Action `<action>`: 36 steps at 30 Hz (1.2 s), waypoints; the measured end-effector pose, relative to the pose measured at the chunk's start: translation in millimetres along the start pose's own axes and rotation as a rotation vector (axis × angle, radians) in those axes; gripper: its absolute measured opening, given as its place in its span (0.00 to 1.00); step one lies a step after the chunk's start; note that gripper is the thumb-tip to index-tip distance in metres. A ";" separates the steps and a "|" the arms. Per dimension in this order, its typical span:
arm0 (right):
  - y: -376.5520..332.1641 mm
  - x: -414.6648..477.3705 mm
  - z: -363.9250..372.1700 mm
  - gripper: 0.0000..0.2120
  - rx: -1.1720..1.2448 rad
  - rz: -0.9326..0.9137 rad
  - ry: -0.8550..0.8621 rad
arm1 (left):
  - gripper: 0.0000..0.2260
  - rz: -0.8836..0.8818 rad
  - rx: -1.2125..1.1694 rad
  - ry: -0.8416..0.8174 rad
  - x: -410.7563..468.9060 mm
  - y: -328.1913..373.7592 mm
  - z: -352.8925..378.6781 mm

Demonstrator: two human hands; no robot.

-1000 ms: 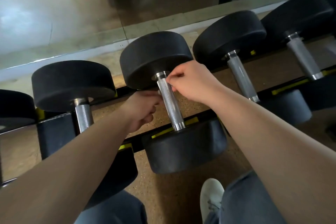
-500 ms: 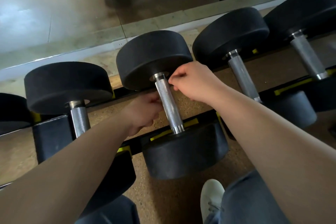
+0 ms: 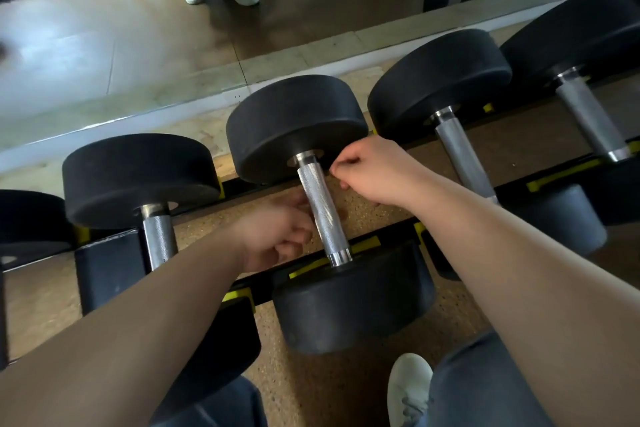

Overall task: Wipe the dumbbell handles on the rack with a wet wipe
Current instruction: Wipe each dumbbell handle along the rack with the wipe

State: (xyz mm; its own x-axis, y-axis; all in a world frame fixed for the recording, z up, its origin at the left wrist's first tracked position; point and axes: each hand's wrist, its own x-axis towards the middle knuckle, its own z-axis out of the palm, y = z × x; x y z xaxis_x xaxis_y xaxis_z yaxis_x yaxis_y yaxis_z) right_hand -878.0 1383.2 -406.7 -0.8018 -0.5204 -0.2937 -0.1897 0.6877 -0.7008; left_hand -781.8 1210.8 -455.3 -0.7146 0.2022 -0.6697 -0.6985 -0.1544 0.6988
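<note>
lengthwise, knurled handle [image 3: 320, 208] front-to-back, near end slightly right

Single head cam, wide-angle: it looks forward and steeply down from above and behind both hands, with the forearms running in from the bottom corners to the left hand [image 3: 277, 236] and right hand [image 3: 374, 173] mid-frame. Close range: the hands and the dumbbell handle [image 3: 322, 211] between them sit near centre. Beyond the hands the view reaches a mirror [image 3: 104, 45] along the top; nearer than the hands, a white shoe [image 3: 408, 388] at the bottom edge.
</note>
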 end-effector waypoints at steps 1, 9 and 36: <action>-0.3 -1.1 0.1 0.09 -0.012 0.001 -0.012 | 0.24 -0.063 0.126 -0.046 -1.7 -2.2 1.9; 0.9 -7.5 -1.4 0.06 -0.036 -0.004 -0.048 | 0.20 0.214 -0.271 0.043 4.0 9.2 -0.6; -1.0 -18.8 -9.4 0.11 -0.045 0.037 -0.063 | 0.08 0.160 0.428 0.256 -22.9 18.9 -17.5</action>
State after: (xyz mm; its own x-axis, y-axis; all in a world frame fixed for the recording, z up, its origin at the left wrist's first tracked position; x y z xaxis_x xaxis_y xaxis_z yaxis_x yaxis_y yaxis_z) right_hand -868.0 1397.1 -394.4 -0.7719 -0.5242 -0.3597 -0.1875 0.7283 -0.6591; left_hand -779.3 1186.3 -431.2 -0.8347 -0.0429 -0.5491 -0.5404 0.2561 0.8015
